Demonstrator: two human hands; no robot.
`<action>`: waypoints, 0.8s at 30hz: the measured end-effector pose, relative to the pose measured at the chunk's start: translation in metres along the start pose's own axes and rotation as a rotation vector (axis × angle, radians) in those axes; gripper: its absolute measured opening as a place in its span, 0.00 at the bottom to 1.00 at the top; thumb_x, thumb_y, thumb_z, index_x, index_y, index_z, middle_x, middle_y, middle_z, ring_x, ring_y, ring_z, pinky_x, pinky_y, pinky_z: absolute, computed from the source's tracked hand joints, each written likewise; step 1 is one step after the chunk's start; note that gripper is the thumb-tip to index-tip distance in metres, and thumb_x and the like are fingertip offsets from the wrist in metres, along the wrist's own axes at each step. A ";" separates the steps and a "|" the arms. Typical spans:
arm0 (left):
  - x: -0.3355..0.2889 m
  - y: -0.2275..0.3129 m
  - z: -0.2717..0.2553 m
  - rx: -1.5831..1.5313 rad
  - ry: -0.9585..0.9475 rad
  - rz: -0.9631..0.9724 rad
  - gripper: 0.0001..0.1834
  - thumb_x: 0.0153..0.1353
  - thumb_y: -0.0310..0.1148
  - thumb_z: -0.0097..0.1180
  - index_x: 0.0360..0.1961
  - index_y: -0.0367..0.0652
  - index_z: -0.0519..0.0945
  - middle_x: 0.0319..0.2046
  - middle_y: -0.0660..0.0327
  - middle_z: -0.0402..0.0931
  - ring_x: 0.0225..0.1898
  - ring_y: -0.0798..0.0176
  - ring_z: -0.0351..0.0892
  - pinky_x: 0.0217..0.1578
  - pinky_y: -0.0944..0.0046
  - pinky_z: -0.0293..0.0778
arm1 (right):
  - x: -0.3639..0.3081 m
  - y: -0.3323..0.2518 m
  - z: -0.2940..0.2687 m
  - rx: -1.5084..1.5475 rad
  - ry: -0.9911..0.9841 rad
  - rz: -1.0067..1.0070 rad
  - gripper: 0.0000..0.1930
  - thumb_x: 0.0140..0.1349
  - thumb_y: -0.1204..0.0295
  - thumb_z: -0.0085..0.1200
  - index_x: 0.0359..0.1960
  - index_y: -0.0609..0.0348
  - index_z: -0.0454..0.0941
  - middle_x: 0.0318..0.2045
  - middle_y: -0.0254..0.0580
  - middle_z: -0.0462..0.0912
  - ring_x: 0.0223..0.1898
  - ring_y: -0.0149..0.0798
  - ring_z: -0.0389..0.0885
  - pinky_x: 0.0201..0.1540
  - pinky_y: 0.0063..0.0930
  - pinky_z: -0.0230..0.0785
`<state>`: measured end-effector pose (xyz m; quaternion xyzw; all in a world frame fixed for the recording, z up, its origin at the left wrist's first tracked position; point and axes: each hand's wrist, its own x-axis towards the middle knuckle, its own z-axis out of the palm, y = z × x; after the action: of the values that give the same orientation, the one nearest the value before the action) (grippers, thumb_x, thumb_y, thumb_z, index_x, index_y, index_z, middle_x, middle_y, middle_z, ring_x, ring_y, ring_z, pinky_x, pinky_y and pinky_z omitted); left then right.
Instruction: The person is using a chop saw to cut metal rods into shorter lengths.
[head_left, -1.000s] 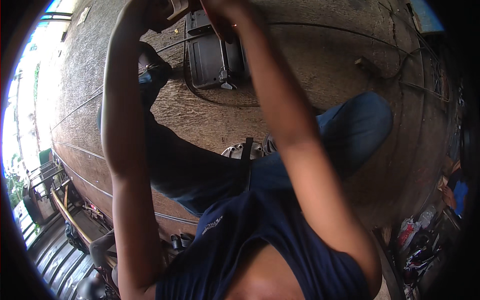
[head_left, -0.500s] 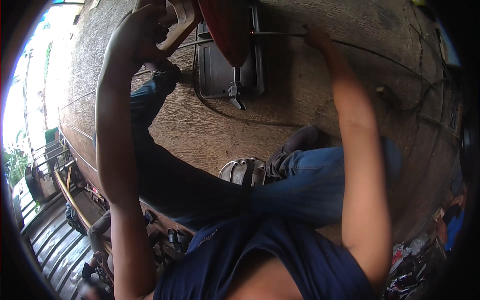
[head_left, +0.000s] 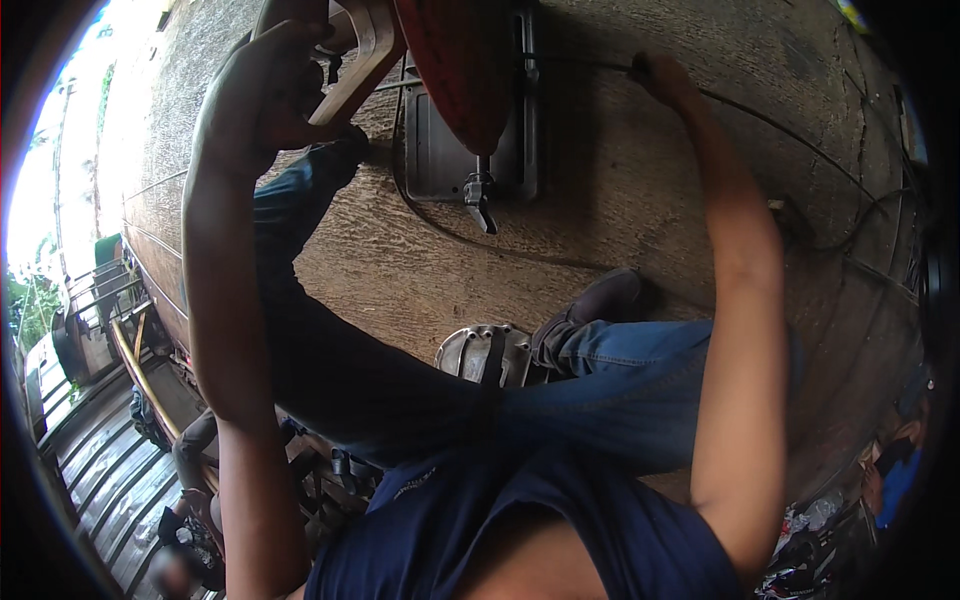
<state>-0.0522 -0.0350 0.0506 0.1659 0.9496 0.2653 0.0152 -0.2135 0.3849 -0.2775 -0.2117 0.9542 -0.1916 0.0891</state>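
Observation:
A cut-off saw with a red blade guard [head_left: 455,70] stands on a black base [head_left: 430,150] at the top middle. My left hand [head_left: 275,95] is closed around the saw's brownish loop handle [head_left: 375,55], left of the guard. To the right, my right hand [head_left: 667,80] is closed on a thin dark rod [head_left: 595,63] that runs toward the guard. The guard hides the blade and where the rod passes. A metal clamp lever [head_left: 480,205] sticks out at the base's near end.
A cast metal cover [head_left: 470,350] with bolt holes lies between my legs, near my right shoe [head_left: 600,300]. A dark cable [head_left: 460,235] curves over the rough brown floor [head_left: 400,270]. Another person [head_left: 180,570] appears at lower left, beside corrugated sheeting [head_left: 95,510].
A small orange glow beside the guard is gone. My right hand has shifted slightly right on or with the rod. My left hand stays at the handle; the view has shifted a little.

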 end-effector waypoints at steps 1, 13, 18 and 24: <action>0.000 0.001 0.000 0.016 -0.002 -0.015 0.18 0.61 0.38 0.56 0.47 0.37 0.76 0.25 0.66 0.69 0.26 0.72 0.72 0.20 0.67 0.75 | 0.000 -0.001 -0.006 0.008 -0.008 -0.002 0.14 0.59 0.61 0.58 0.39 0.58 0.83 0.36 0.55 0.83 0.40 0.55 0.82 0.44 0.46 0.73; 0.002 -0.021 -0.001 -0.032 -0.092 -0.120 0.24 0.55 0.24 0.59 0.55 0.36 0.73 0.29 0.67 0.74 0.28 0.74 0.74 0.26 0.74 0.74 | -0.018 -0.021 -0.038 0.169 -0.067 0.032 0.19 0.62 0.58 0.57 0.40 0.63 0.82 0.34 0.54 0.84 0.37 0.51 0.84 0.42 0.42 0.73; -0.005 -0.002 0.005 -0.542 0.007 -0.133 0.21 0.61 0.24 0.51 0.56 0.34 0.71 0.27 0.67 0.72 0.26 0.75 0.71 0.23 0.73 0.73 | -0.022 -0.022 -0.038 0.172 -0.052 0.017 0.19 0.62 0.57 0.57 0.39 0.64 0.83 0.32 0.54 0.84 0.35 0.51 0.84 0.41 0.42 0.73; 0.001 -0.012 0.000 -0.476 -0.061 -0.259 0.21 0.62 0.24 0.50 0.57 0.33 0.70 0.26 0.68 0.71 0.23 0.75 0.69 0.22 0.72 0.72 | -0.026 -0.022 -0.021 0.207 -0.005 0.024 0.15 0.62 0.61 0.56 0.36 0.64 0.83 0.32 0.56 0.83 0.34 0.52 0.82 0.41 0.42 0.71</action>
<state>-0.0573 -0.0448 0.0447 0.0429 0.8730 0.4717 0.1162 -0.1874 0.3850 -0.2470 -0.1905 0.9316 -0.2873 0.1153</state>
